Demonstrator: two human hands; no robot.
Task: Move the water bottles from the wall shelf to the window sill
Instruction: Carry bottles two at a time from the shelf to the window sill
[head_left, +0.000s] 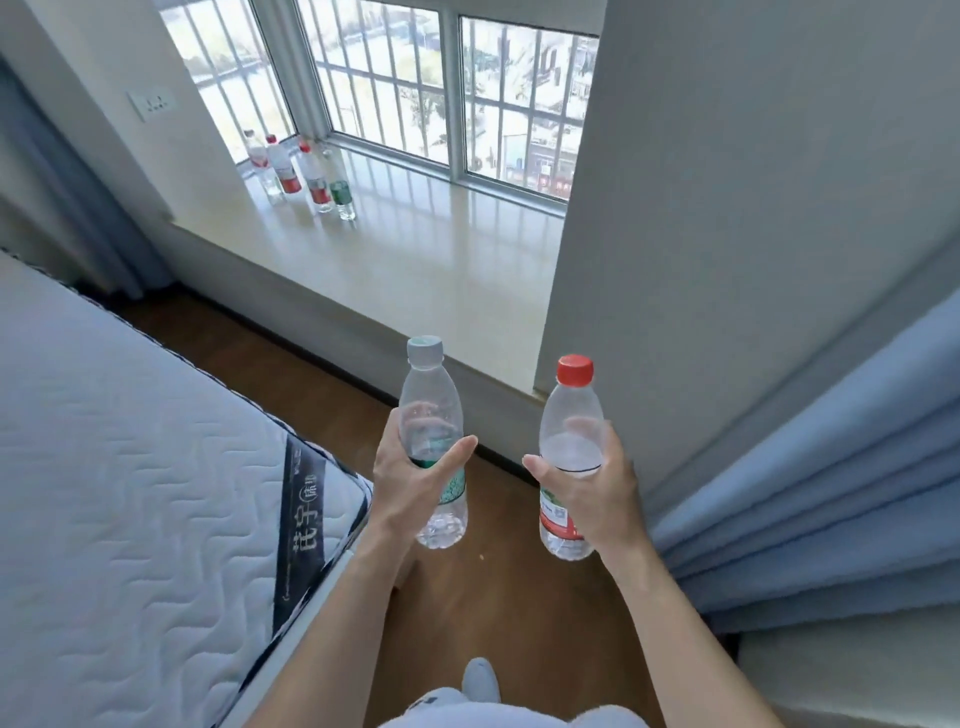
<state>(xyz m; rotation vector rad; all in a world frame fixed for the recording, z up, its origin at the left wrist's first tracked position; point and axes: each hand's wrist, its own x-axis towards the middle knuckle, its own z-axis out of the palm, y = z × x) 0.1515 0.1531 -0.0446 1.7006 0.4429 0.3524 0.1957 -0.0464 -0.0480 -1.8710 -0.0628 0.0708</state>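
My left hand (410, 480) grips a clear water bottle with a pale green cap and green label (432, 410), held upright over the wooden floor. My right hand (592, 488) grips a second clear bottle with a red cap and red label (570, 415), also upright. The glossy cream window sill (415, 260) lies ahead of both hands, a short way off. On its far left corner stand several bottles: red-labelled ones (288, 174) and one green-labelled (342, 195). The wall shelf is out of view.
A white quilted mattress (130, 493) fills the left side. A blue curtain (831, 493) hangs at the right beside a grey wall (753, 182). Brown wooden floor (493, 597) runs between them. The barred window (441, 93) backs the sill.
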